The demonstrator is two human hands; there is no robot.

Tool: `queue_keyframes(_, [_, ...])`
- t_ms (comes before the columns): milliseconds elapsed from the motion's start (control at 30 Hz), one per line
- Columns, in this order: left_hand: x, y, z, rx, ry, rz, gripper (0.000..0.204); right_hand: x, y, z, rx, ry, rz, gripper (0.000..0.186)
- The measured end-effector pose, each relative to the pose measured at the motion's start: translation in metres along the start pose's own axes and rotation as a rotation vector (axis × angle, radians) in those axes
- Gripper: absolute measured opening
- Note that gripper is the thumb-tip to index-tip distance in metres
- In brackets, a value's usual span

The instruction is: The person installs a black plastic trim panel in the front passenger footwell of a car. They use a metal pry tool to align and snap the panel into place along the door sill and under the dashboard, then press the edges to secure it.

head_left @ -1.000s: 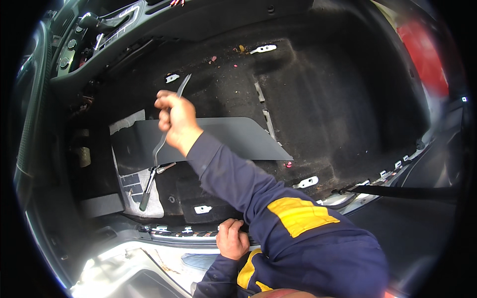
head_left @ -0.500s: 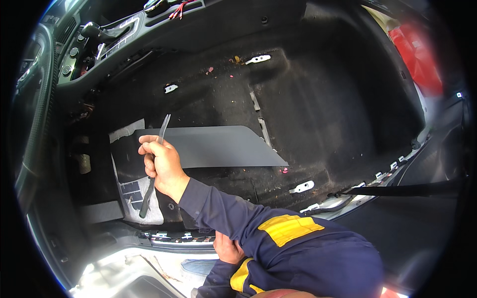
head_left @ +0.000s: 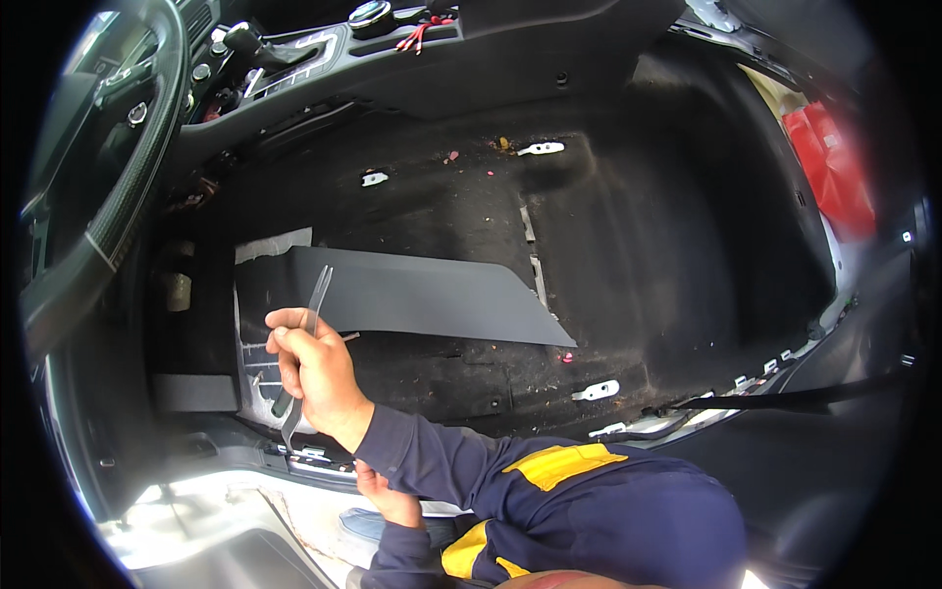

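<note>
My right hand is closed around a slim forked pry tool. Its two-pronged tip points away from me over the left part of a long dark grey panel, which lies on the black carpet. The tool's other end comes out below my fist, above the near door sill. Closer to me, at the sill, is my left hand, partly covered by my right sleeve. Its fingers are too hidden to show whether they hold anything. Left of my right fist lies a whitish pad with dark rectangles.
Around me is a car's footwell with a steering wheel at left and a gear lever at the far left. White metal brackets stick up from the carpet. A black strap crosses at right, and a red sheet hangs at far right.
My right hand, still around the pry tool, has come nearer to the sill. My left hand has moved left along the sill. The whole view has shifted, showing more of the steering wheel.
</note>
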State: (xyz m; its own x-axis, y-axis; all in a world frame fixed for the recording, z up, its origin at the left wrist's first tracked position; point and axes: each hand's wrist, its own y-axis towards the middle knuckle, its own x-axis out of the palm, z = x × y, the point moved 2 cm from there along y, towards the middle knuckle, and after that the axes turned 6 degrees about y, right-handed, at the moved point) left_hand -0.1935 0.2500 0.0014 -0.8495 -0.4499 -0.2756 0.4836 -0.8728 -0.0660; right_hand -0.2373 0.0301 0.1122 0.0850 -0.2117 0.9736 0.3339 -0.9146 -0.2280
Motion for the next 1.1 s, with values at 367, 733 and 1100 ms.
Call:
queue_keyframes(367, [-0.068, 0.073, -0.056, -0.553, -0.751, -0.849, 0.046, -0.011, -0.078, 0.074, 0.208, -0.177, -0.054, 0.018])
queue_keyframes(733, [-0.059, 0.041, -0.043, -0.565, -0.749, -0.221, 0.027, -0.011, -0.063, 0.060, 0.231, -0.220, -0.034, 0.018])
queue_keyframes(1100, [-0.060, 0.065, -0.036, -0.487, -0.616, -0.370, 0.038, -0.018, -0.041, 0.043, -0.015, -0.452, 0.001, 0.019])
